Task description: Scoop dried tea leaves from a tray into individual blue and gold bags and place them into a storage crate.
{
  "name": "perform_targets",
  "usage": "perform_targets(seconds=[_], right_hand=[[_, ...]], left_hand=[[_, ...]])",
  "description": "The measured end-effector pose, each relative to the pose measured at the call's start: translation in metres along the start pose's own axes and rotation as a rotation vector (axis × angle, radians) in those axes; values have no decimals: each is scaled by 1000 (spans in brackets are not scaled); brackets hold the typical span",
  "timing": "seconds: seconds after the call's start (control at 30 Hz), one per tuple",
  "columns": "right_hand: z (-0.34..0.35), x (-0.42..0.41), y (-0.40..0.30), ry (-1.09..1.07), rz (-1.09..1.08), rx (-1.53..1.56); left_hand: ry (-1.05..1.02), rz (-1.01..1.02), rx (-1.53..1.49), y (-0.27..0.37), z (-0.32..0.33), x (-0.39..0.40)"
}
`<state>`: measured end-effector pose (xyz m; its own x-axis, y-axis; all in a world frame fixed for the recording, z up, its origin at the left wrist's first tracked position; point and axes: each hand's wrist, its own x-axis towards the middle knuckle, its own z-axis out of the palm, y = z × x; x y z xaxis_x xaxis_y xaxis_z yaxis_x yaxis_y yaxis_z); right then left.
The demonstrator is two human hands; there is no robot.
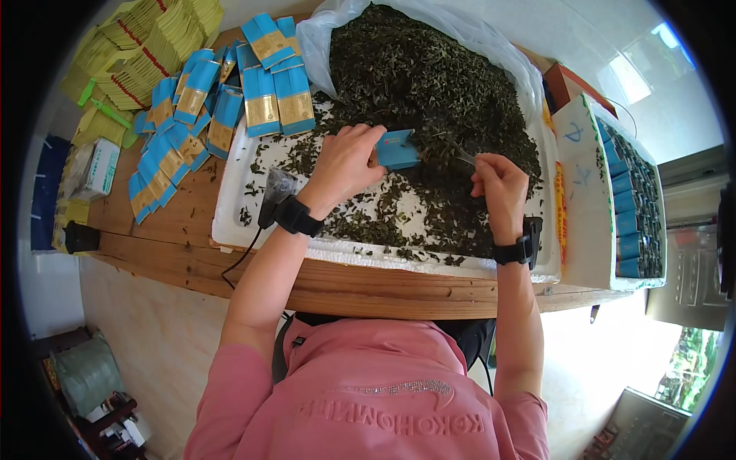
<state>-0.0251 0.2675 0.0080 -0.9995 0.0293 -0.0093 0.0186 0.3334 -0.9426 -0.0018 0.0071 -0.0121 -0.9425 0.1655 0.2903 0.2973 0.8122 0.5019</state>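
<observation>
My left hand (348, 164) grips a small blue carton (397, 149) by its left end, and its other end reaches into the dark loose dried leaves (425, 75). My right hand (499, 187) pinches a thin translucent tool (464, 155), perhaps a small scoop, whose far end is among the leaves. The leaves look like tea. They are heaped in an open clear plastic bag (316, 52) and spread thinly over a white foam tray (233, 201) under my hands.
Several flat blue-and-gold packets (261, 106) are piled on the wooden table (190, 230) to the left. Yellow folded stacks (144, 52) and a green plastic tool (109, 112) are behind them. A white foam box (583, 190) holding rows of leaf-filled blue cartons (627, 201) stands at right.
</observation>
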Motion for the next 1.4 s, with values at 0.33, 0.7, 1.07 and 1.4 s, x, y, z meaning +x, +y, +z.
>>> perform_targets(seconds=[0.33,0.7,1.07,1.4], right_hand=[[21,-18,-11,-32,-154,-102],[20,-20,-25,-24,-972,-463],[-53,-45,17,320,-495,-784],[-2,-47,-3,109,-44,-104]], left_hand=[[38,52,-255,2,-1,-2],[22,101,-232,5,-3,-3],[-90,33,169,-1,-20,-15],[-257,-76,129,23,-3,-2]])
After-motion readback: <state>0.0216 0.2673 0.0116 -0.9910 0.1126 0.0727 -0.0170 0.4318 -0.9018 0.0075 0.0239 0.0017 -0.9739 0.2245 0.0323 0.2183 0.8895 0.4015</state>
